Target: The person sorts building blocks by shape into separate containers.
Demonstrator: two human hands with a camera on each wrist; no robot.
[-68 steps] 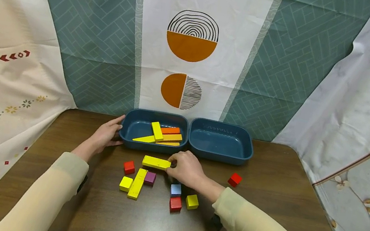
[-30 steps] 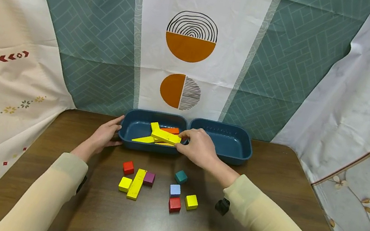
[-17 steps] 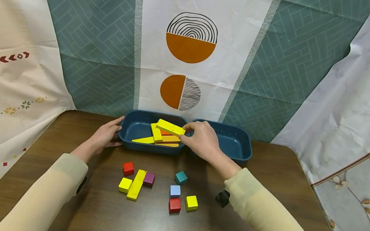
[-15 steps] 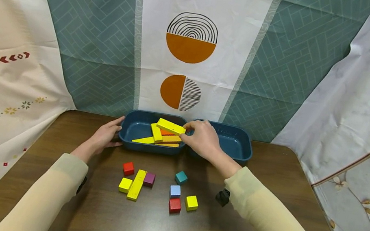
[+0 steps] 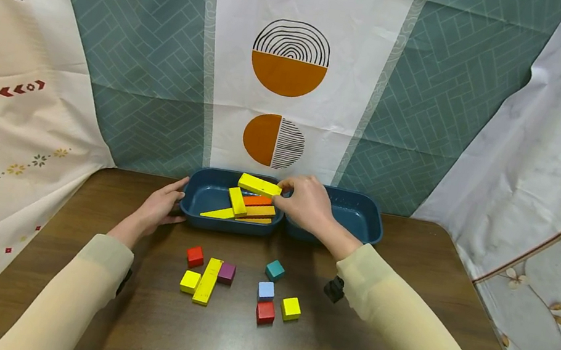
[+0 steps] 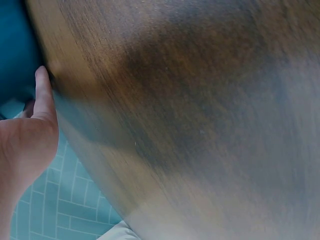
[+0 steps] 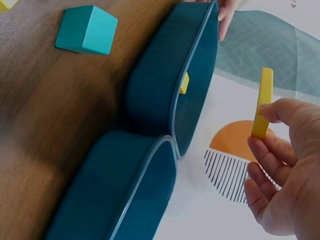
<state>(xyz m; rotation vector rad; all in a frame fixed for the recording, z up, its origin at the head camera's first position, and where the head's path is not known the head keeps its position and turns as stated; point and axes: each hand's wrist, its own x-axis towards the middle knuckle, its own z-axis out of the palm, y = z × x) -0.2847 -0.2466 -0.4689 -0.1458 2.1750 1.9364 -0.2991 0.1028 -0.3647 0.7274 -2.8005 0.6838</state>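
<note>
My right hand [image 5: 306,203] pinches one end of a long yellow block [image 5: 258,185], held above the left blue bin [image 5: 226,225]. In the right wrist view that yellow block [image 7: 263,102] sits between thumb and fingertips, clear of the bin's rim. Inside the left bin lie several long blocks: yellow ones [image 5: 237,202], an orange-red one [image 5: 257,201] and a light orange one [image 5: 260,211]. My left hand [image 5: 159,207] rests against the left bin's outer side with its fingers extended; in the left wrist view a finger [image 6: 44,95] touches the bin wall.
A second blue bin [image 5: 373,232] stands right beside the first. Nearer on the wooden table lie a long yellow block [image 5: 207,281] and cubes: red [image 5: 195,256], yellow [image 5: 190,282], purple [image 5: 226,273], teal [image 5: 275,270], light blue [image 5: 265,291], another red [image 5: 265,312], another yellow [image 5: 290,309].
My right hand has lifted the long yellow block off the table and carried it up and over the left bin, toward its back. The teal cube came into view. My left hand has stayed put.
</note>
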